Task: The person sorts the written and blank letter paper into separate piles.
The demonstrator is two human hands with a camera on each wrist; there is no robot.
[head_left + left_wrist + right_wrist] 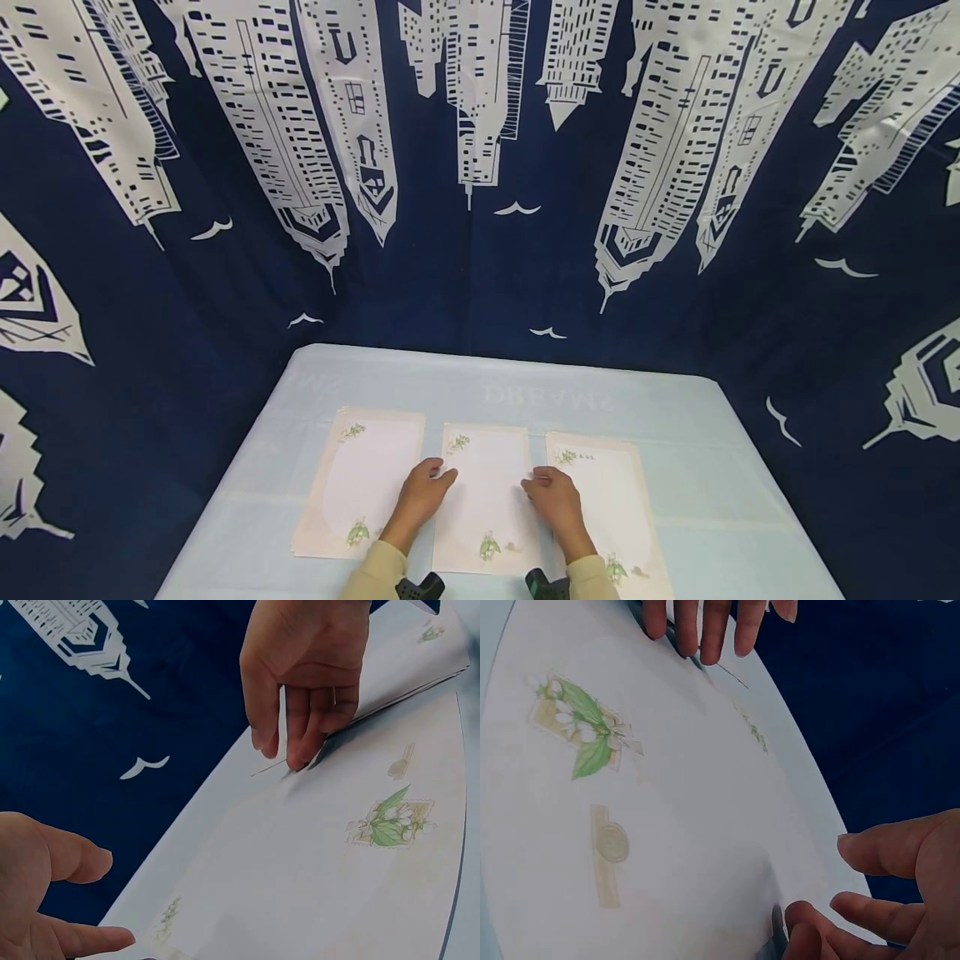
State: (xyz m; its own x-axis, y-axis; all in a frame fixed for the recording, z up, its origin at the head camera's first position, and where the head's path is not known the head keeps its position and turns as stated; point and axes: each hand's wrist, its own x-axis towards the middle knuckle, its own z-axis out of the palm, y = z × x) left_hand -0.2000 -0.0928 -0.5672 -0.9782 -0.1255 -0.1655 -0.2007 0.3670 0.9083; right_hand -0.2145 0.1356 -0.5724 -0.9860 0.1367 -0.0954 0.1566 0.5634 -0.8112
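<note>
Three piles of floral-bordered letter paper lie side by side: a left pile (367, 475), a middle pile (487, 492) and a right pile (603, 500). My left hand (422, 493) is at the left edge of the middle pile, thumb and fingers loosely bent and apart. At the opposite edge is my right hand (558, 504), fingers relaxed, over the gap beside the right pile. Nothing is visibly pinched by either hand. The left wrist view shows a green leaf print (391, 821) on the middle sheet. Whether the fingertips touch the paper, I cannot tell.
The piles lie on a pale blue cloth-covered table (720, 467). Behind it and at its sides hangs a dark blue cloth (465, 283) printed with white buildings and birds. Dark wrist devices (422, 587) sit by both beige sleeves (377, 573).
</note>
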